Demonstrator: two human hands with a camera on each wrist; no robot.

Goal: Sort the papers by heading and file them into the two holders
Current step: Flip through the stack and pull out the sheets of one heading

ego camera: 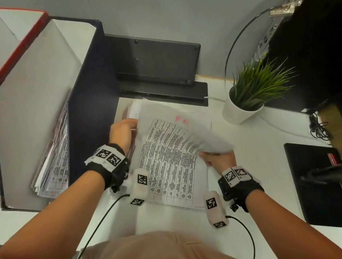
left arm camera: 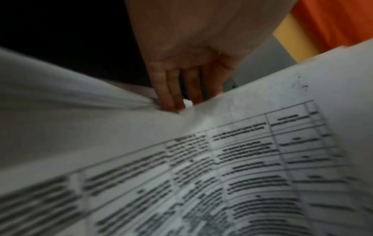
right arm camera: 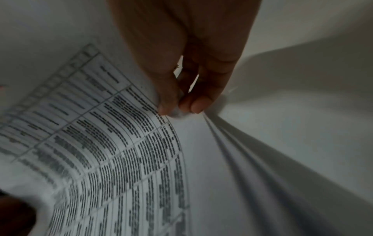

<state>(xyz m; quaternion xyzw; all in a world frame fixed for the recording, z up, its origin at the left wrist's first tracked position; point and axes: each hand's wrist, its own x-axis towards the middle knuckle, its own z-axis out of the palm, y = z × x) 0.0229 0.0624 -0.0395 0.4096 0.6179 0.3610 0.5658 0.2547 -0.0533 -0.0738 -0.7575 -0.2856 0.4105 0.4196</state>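
Note:
A stack of papers (ego camera: 169,161) printed with a table lies in the middle of the white desk. My left hand (ego camera: 123,132) is at its left edge; in the left wrist view its straight fingers (left arm camera: 175,99) are tucked in between the sheets. My right hand (ego camera: 216,159) pinches the near right edge of a few lifted, blurred sheets (ego camera: 207,142) between thumb and forefinger (right arm camera: 177,110). At the left stand a navy holder (ego camera: 91,108) with filed papers (ego camera: 56,163) inside and, beyond it, a red-edged holder (ego camera: 21,44).
A potted plant (ego camera: 255,90) stands right of the stack. Behind the stack sits a black device (ego camera: 154,63) against the grey partition. A black notebook (ego camera: 318,180) lies at the right, and a dark computer case (ego camera: 316,49) fills the back right corner.

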